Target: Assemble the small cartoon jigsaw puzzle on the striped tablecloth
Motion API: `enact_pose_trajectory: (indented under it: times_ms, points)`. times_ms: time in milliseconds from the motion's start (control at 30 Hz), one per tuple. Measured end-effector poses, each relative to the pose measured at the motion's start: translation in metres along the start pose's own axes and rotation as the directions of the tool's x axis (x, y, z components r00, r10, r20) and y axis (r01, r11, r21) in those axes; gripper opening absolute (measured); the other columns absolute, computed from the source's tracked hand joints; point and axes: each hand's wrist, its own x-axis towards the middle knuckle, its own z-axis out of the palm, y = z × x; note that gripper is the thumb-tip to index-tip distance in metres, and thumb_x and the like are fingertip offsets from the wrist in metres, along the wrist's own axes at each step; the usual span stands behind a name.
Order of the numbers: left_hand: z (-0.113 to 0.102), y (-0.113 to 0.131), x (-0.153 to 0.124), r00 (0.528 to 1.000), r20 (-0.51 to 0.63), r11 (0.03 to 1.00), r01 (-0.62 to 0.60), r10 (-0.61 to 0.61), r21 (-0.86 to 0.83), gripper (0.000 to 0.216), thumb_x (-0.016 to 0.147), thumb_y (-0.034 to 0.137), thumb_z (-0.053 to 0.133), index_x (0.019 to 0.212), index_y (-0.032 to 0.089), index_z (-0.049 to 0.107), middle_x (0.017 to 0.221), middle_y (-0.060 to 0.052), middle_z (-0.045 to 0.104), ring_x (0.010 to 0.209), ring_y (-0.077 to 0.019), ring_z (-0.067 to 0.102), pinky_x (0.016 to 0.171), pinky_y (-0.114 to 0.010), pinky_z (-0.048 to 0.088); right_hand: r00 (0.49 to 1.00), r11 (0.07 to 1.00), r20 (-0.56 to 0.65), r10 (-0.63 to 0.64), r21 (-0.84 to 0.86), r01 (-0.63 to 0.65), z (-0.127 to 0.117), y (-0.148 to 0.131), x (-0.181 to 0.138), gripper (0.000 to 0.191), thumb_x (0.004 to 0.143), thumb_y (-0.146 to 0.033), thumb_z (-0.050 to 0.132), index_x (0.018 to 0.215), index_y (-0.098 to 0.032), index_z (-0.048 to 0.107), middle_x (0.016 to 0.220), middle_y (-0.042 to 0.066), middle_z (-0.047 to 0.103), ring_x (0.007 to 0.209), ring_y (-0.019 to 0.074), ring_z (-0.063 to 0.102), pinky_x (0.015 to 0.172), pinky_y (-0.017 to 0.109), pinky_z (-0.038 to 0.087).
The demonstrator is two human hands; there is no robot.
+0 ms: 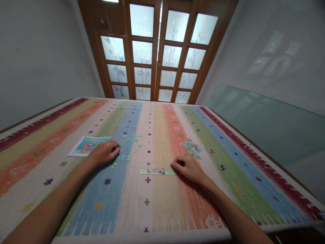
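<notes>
My left hand (108,151) rests by the left side of the loose teal puzzle pieces (130,139), with its fingers curled together. Whatever its fingertips hold, if anything, is hidden. Under my right hand (189,168) lies the right end of a joined strip of puzzle pieces (157,171), pale green with small coloured figures. Thumb and forefinger are pinched close together there, and I cannot make out a piece between them. Just beyond this hand is a heap of mixed puzzle pieces (191,148). A picture sheet (82,145) with a pink starfish character lies behind my left wrist.
A striped tablecloth (162,135) covers the big table. At the right, a pale green glass-like panel (266,115) leans beside the table edge. Wooden doors (155,67) with frosted panes stand at the far end, between white walls.
</notes>
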Motion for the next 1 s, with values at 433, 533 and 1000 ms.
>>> enact_pose_trajectory:
  times_ms: [433, 533, 1000]
  points:
    - [0.023, 0.01, 0.006, 0.991, -0.031, 0.991, -0.132, 0.132, 0.012, 0.036, 0.094, 0.029, 0.045, 0.115, 0.021, 0.073, 0.102, -0.009, 0.061, 0.096, -0.0261, 0.056, 0.096, -0.043, 0.046, 1.0, 1.0, -0.01, -0.004, 0.016, 0.004, 0.002, 0.002, 0.0, 0.024, 0.089, -0.028, 0.058, 0.07, -0.018, 0.069, 0.06, 0.003, 0.067, 0.056, 0.0146, 0.056, 0.06, 0.027, 0.038]
    - [0.022, 0.009, 0.007, 0.995, -0.019, 0.995, -0.097, 0.097, 0.009, 0.038, 0.093, 0.032, 0.046, 0.117, 0.018, 0.073, 0.105, -0.011, 0.061, 0.098, -0.0278, 0.055, 0.099, -0.046, 0.045, 1.0, 1.0, -0.003, -0.003, 0.016, 0.003, 0.002, 0.003, 0.001, 0.024, 0.088, -0.027, 0.059, 0.07, -0.018, 0.069, 0.06, 0.002, 0.067, 0.056, 0.0148, 0.056, 0.059, 0.028, 0.038]
    - [0.011, 0.023, 0.012, 0.999, -0.04, 0.98, 0.013, -0.021, -0.199, 0.026, 0.087, 0.042, 0.053, 0.091, 0.019, 0.065, 0.092, -0.008, 0.068, 0.088, -0.0252, 0.06, 0.087, -0.039, 0.048, 1.0, 0.999, -0.013, -0.008, 0.036, 0.009, 0.0, 0.001, 0.0, 0.025, 0.089, -0.027, 0.058, 0.07, -0.017, 0.069, 0.059, 0.002, 0.065, 0.055, 0.0149, 0.057, 0.06, 0.028, 0.039]
